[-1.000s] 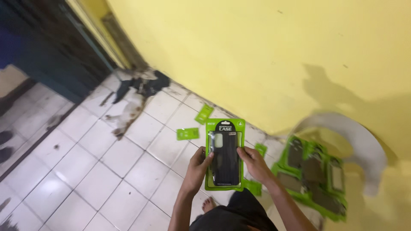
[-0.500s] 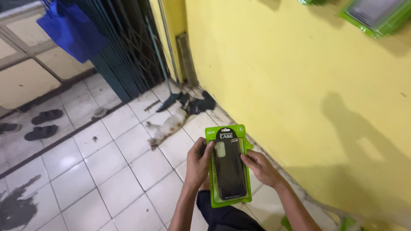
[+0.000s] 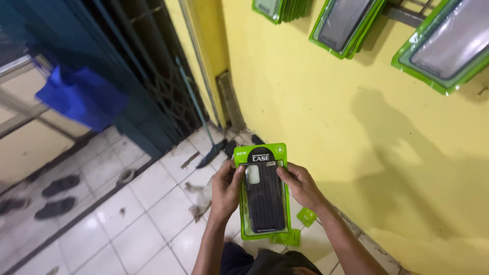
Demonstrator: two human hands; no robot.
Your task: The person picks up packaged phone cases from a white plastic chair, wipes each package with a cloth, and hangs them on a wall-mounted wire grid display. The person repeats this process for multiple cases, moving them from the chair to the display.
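Observation:
A green packet with a black phone case (image 3: 264, 196) inside is held upright in front of me by both hands. My left hand (image 3: 226, 189) grips its left edge, thumb on the front. On the right edge sits my right hand (image 3: 300, 184), fingers curled over the packet's side. Small green card pieces (image 3: 307, 216) lie on the white tiled floor below the packet. More green packets with phone cases (image 3: 443, 43) hang on the yellow wall above, at the top right.
A yellow wall (image 3: 316, 112) stands close on the right. A dark metal folding gate (image 3: 147, 76) with a broom (image 3: 204, 137) leaning on it is at the left. A blue cloth (image 3: 81, 97) hangs beside it. Dark sandals (image 3: 58, 196) lie on the floor at far left.
The view has tilted upward along the wall, bringing the hanging packets into sight. Both hands still hold the same packet; the floor pile of packets has left the view.

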